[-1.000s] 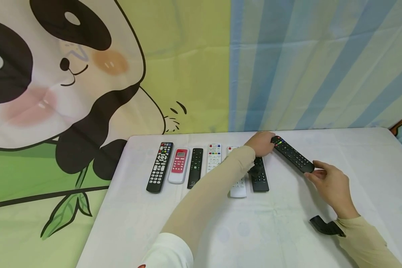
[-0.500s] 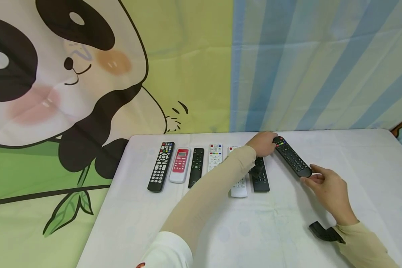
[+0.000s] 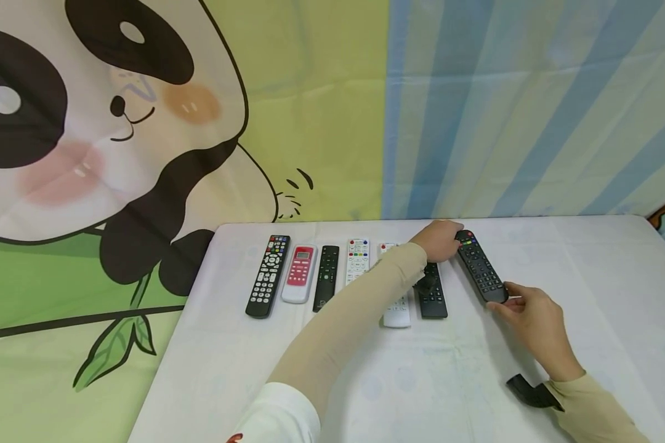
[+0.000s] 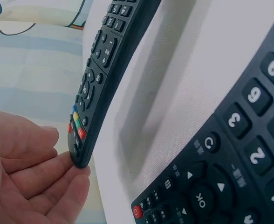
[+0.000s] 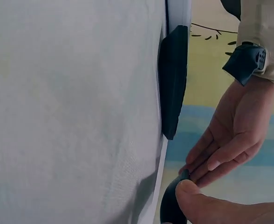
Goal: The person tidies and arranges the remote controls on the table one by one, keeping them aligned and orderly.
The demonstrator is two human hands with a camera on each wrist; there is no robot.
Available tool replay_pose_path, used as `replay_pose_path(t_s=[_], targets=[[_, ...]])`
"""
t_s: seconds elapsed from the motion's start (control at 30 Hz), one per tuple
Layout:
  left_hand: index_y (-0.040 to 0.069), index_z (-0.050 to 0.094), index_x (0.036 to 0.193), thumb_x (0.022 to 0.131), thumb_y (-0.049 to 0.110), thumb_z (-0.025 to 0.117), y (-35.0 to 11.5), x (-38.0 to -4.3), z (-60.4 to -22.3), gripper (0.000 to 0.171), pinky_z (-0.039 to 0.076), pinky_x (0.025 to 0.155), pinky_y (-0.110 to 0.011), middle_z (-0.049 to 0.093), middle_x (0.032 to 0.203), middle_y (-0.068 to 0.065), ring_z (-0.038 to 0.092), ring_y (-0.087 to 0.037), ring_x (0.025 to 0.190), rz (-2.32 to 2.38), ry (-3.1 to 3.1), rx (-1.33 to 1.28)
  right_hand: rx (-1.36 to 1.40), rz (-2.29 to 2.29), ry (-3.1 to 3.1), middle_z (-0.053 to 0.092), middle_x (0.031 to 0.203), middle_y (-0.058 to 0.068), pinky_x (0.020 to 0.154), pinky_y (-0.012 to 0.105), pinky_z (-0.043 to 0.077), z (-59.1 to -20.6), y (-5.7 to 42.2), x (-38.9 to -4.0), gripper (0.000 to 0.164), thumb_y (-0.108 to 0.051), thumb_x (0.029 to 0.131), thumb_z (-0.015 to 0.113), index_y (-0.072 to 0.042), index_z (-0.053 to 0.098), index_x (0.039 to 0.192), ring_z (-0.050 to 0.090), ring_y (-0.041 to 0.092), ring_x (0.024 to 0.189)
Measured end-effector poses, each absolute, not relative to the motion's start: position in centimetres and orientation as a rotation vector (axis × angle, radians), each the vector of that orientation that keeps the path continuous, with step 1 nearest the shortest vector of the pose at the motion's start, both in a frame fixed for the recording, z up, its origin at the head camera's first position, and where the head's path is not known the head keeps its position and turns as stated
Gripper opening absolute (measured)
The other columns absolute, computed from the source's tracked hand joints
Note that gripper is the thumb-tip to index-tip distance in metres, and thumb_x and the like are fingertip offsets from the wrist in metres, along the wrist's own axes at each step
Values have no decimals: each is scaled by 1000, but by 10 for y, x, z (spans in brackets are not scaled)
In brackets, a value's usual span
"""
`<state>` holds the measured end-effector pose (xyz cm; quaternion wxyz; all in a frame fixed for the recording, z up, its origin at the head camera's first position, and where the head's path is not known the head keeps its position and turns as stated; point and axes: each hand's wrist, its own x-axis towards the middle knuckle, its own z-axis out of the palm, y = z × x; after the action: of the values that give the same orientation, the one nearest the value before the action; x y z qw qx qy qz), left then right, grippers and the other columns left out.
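Observation:
A black remote control (image 3: 481, 264) is tilted above the white tablecloth, clear of it in the left wrist view. Its lower end is pinched between the thumb and fingers of my right hand (image 3: 537, 329). At its upper end, by the coloured buttons, the straight fingertips of my left hand (image 4: 30, 177) touch it from beneath, with the thumb apart from it. Just left of it lies another black remote (image 3: 433, 298), partly covered by the left wrist. In the right wrist view, my right thumb (image 5: 216, 207) presses the held remote, which is mostly cut off.
Further left, a row holds a large black remote (image 3: 268, 277), a pink-and-white remote (image 3: 299, 274), a slim black remote (image 3: 326, 274), a white remote (image 3: 357, 255) and a grey-white remote (image 3: 397, 315). My left forearm (image 3: 332, 332) crosses over part of it. A printed curtain (image 3: 321, 111) hangs behind.
The right hand has moved left and toward the person, swinging the held remote's lower end so the remote stands straighter. The left hand has stayed at its upper end.

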<state>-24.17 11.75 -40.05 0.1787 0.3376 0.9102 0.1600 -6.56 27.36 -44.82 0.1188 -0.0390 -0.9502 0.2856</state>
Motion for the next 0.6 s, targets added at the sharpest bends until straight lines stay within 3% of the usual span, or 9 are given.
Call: replay_pose_path(t_s=[0.17,0.6], targets=[[16,38,156,108,21,44,119,-241,-404,49,29,112,-16,43,156,5,38,-6,142,433,2550,936,-104,840,-2811,66,92,31,64,51,53,-450,270,-66,54,-10,80,84,19,61,119,70,36,74],[17,38,156,106,19,44,126,-240,-409,50,27,112,-15,43,156,7,38,-4,142,426,2542,883,-114,869,-2930,69,84,23,61,42,51,-446,260,-74,52,-14,84,81,21,61,116,67,30,73]])
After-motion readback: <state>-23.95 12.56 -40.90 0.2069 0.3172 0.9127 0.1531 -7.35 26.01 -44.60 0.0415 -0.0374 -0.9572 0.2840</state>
